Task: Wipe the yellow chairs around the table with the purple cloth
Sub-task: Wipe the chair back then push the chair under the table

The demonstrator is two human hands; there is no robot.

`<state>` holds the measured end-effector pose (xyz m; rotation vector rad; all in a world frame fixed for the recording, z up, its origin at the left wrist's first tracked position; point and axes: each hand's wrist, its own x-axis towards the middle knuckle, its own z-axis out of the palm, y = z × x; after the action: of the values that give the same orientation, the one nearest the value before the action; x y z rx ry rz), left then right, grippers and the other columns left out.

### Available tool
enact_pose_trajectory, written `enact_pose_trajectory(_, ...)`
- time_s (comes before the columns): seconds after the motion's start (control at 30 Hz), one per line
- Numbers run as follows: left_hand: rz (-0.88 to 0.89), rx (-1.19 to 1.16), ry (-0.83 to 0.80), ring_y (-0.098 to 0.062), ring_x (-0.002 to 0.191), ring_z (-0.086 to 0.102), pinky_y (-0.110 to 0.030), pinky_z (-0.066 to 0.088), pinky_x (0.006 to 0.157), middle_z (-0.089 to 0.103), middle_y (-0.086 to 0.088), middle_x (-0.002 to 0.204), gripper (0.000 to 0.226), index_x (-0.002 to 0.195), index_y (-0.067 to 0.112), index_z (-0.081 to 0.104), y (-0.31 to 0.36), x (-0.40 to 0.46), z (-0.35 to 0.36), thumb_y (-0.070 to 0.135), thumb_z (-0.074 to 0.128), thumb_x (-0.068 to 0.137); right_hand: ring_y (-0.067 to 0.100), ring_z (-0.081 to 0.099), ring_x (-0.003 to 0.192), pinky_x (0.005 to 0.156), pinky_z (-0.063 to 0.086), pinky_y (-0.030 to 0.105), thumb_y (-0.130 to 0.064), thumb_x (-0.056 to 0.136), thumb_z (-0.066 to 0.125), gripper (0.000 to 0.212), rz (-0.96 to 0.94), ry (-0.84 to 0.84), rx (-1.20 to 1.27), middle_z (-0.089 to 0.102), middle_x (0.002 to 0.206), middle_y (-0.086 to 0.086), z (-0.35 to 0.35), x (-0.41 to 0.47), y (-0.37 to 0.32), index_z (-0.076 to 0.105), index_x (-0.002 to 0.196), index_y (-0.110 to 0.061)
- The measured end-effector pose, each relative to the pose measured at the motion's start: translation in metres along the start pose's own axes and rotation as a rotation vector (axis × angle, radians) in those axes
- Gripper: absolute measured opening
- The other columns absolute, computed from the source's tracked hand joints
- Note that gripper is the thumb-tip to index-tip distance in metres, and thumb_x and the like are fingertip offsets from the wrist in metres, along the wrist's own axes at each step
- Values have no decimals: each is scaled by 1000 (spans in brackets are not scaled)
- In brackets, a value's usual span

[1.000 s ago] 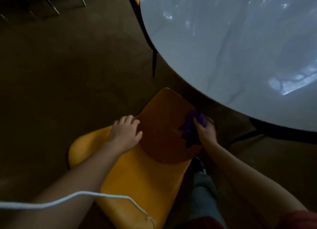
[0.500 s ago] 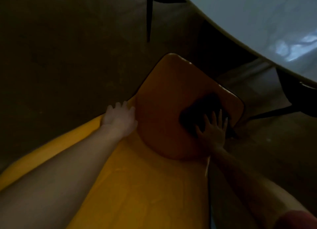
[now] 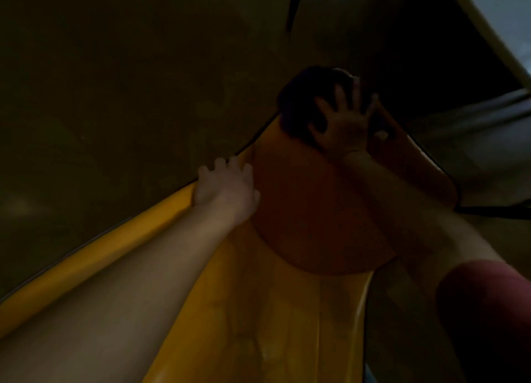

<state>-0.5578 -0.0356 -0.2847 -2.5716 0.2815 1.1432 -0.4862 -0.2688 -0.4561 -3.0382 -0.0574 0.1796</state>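
A yellow chair (image 3: 310,210) fills the lower middle of the dim head view, seat ahead and backrest near me. The purple cloth (image 3: 298,104) looks almost black and lies over the seat's far edge. My right hand (image 3: 344,121) presses flat on the cloth with fingers spread and straight. My left hand (image 3: 227,187) rests on the chair's left rim, where seat meets backrest, with its fingers curled over the edge.
The white round table (image 3: 505,29) cuts across the top right corner, close above the chair's far end. A dark chair leg (image 3: 293,6) stands at the top middle. A dark bar (image 3: 494,211) runs at the right. Brown floor (image 3: 115,81) lies to the left.
My right hand has slid the cloth from the seat's right side to its far edge. The view has dropped closer to the chair. My left hand keeps its place on the rim.
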Motion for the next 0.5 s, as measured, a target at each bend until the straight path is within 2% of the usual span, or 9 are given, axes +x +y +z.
enact_pose_trajectory(0.07,-11,-116,33,-32,125,44,-48,40,94,43,-11,141,49,138,18,43,-1,-1,-2,49,34,100,43,15,150,115,8,72,-59,89,40,64,414,-26,96,34,158,15,-8,13,23,50,143,-28)
enact_pose_trajectory(0.1,-23,-213,83,-33,123,47,-48,41,94,43,-11,141,49,137,17,44,-2,-1,-2,49,33,101,42,17,150,115,10,70,-57,88,41,64,550,-40,164,35,157,16,-13,18,22,52,142,-24)
enact_pose_trajectory(0.13,-37,-330,143,-33,123,48,-49,43,94,42,-12,142,50,138,17,45,-4,-2,-1,49,31,102,43,21,149,115,12,69,-55,88,41,63,587,-52,191,39,155,17,-16,17,12,55,139,-21)
enact_pose_trajectory(0.17,-54,-454,212,-34,124,49,-48,43,96,41,-12,144,52,139,16,45,-5,-1,-1,50,30,103,43,24,147,116,12,70,-53,89,42,60,529,-53,179,42,153,17,-16,12,-6,58,136,-20)
enact_pose_trajectory(0.23,-100,-670,340,-34,125,49,-45,43,98,41,-13,145,53,138,14,49,-11,3,1,50,31,103,44,26,146,117,8,69,-50,90,47,51,188,-55,150,46,151,15,-6,-16,-50,60,132,-24)
enact_pose_trajectory(0.3,-133,-753,365,-34,126,48,-42,41,98,41,-13,144,54,137,13,50,-15,6,0,51,31,103,42,20,149,117,8,68,-50,92,52,48,-198,-118,162,45,152,10,8,-73,-91,58,134,-29)
enact_pose_trajectory(0.4,-86,-572,275,-35,131,43,-47,40,102,36,-13,150,57,141,14,45,-7,-1,-4,52,28,103,38,19,150,118,10,66,-47,96,53,44,-563,-302,180,47,149,7,16,-191,-97,60,133,-25)
enact_pose_trajectory(0.5,11,-292,184,-35,134,38,-53,40,99,35,-14,152,57,141,15,45,0,-8,2,53,25,103,37,17,151,118,11,64,-39,94,60,36,-890,-427,3,49,147,9,16,-252,-11,66,124,-21)
